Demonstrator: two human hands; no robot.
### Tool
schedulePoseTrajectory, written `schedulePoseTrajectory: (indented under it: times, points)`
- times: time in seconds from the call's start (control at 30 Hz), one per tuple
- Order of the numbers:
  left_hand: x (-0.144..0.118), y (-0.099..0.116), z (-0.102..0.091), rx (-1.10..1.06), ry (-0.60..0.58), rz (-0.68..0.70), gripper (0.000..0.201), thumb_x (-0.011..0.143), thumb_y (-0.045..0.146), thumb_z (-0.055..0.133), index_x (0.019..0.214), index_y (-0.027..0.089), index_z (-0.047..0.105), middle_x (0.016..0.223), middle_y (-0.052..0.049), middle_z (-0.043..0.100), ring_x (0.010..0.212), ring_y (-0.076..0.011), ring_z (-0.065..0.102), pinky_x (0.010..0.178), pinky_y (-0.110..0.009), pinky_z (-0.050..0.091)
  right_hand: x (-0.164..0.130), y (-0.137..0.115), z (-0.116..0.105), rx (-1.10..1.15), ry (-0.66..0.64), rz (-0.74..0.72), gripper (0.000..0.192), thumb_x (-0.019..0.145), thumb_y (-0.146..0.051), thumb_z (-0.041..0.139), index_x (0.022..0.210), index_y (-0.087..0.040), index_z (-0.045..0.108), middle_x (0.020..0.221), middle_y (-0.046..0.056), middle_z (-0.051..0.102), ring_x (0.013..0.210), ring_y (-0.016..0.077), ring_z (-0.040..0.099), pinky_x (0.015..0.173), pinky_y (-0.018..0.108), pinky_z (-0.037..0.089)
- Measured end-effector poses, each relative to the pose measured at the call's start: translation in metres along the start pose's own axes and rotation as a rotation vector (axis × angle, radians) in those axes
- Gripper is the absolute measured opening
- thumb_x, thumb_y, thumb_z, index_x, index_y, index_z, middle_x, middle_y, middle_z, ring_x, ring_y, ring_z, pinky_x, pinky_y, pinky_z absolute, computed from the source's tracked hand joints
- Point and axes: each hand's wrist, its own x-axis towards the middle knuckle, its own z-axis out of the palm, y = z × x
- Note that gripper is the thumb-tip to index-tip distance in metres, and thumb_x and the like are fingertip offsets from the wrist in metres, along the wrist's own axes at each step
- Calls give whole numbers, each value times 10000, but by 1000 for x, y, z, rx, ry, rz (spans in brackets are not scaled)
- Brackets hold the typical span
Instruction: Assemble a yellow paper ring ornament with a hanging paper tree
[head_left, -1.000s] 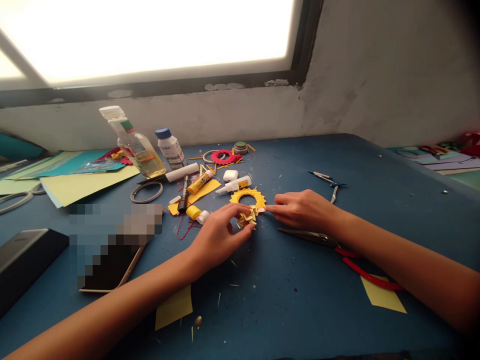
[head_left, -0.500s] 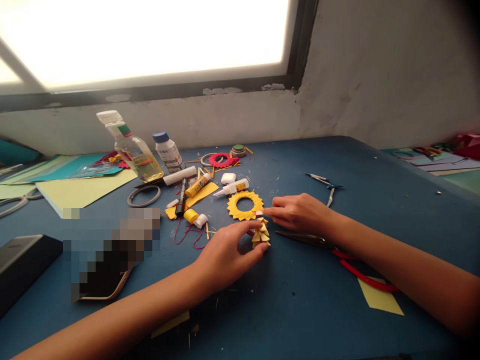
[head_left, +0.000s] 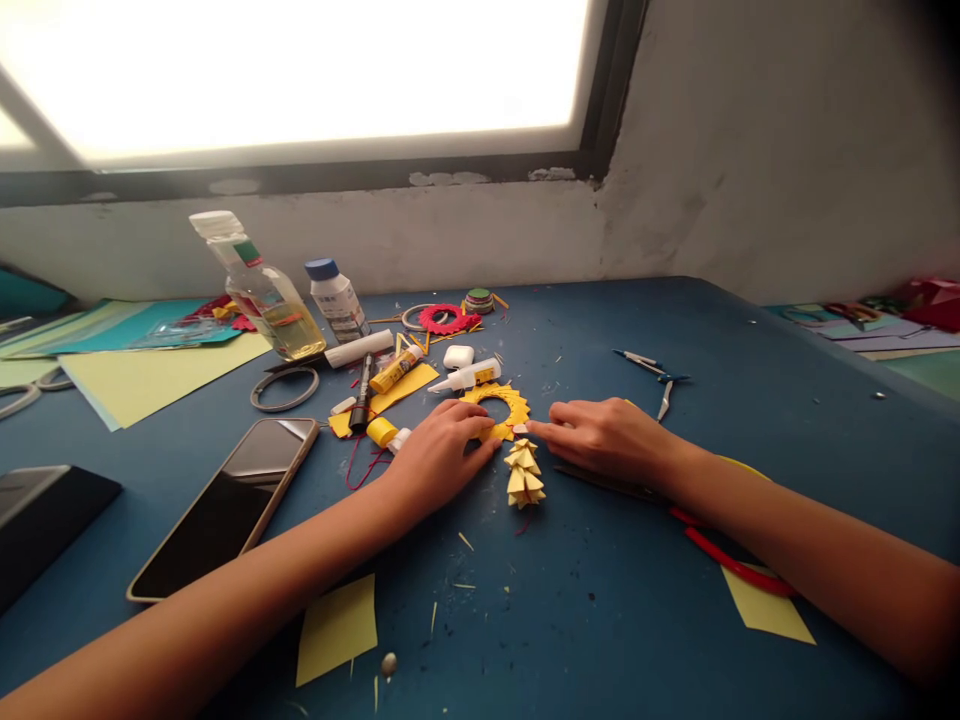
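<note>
A yellow folded-paper ring [head_left: 516, 402] lies flat on the table. My left hand [head_left: 442, 445] is at its lower left edge, with thumb and fingers closed around that edge. The index finger of my right hand [head_left: 604, 435] stretches to the ring's lower right, touching a small pale piece [head_left: 520, 430]; its other fingers are curled and appear to hold nothing. Just below the ring lies a pale yellow stack of folded-paper cones [head_left: 524, 475], free of both hands, with a bit of red thread at its lower end. Scissors with red handles [head_left: 739, 570] are partly hidden under my right forearm.
Beyond the ring are a glue bottle [head_left: 469, 375], a glue stick [head_left: 397, 370], a black marker [head_left: 363, 395] and a red paper ring [head_left: 448, 319]. A glass bottle [head_left: 277, 315] stands behind a phone [head_left: 225, 510]. A compass [head_left: 660, 375] lies right; yellow paper [head_left: 337, 630] lies near.
My left hand has let go of the paper cone stack and moved up and left to the yellow ring. My right hand stays almost in place.
</note>
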Motion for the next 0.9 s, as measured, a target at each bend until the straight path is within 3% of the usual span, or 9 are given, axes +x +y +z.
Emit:
schedulePoseTrajectory:
  times: [0.23, 0.43, 0.67, 0.9]
  points:
    - [-3, 2, 0, 3, -8, -19, 226, 880, 291, 534, 981, 181, 703, 1036, -84, 682, 1010, -241, 576, 905, -419, 485, 4, -6, -4, 17, -54, 37, 291, 948, -244, 381, 1117, -230, 618, 763, 20, 595, 581, 100, 521, 464, 264, 176]
    - [-3, 3, 1, 17, 18, -29, 202, 861, 293, 558, 946, 183, 704, 1016, -77, 686, 994, -234, 582, 881, -398, 500, 10, -16, -11, 181, -115, 234, 287, 925, -266, 433, 1087, -245, 669, 795, 24, 621, 548, 100, 531, 496, 243, 279]
    - [-4, 4, 0, 51, -11, -33, 215, 875, 309, 533, 943, 174, 685, 1013, -66, 686, 989, -244, 573, 866, -401, 494, 12, -15, -11, 469, -120, 435, 263, 914, -311, 485, 1050, -273, 707, 925, 22, 687, 732, 147, 634, 651, 247, 428]
    - [-4, 5, 0, 66, -11, -24, 218, 884, 310, 520, 943, 175, 681, 1011, -68, 685, 986, -245, 574, 862, -402, 494, 13, -12, -10, 575, -103, 452, 274, 921, -321, 468, 1042, -236, 698, 995, 36, 700, 838, 168, 650, 750, 270, 466]
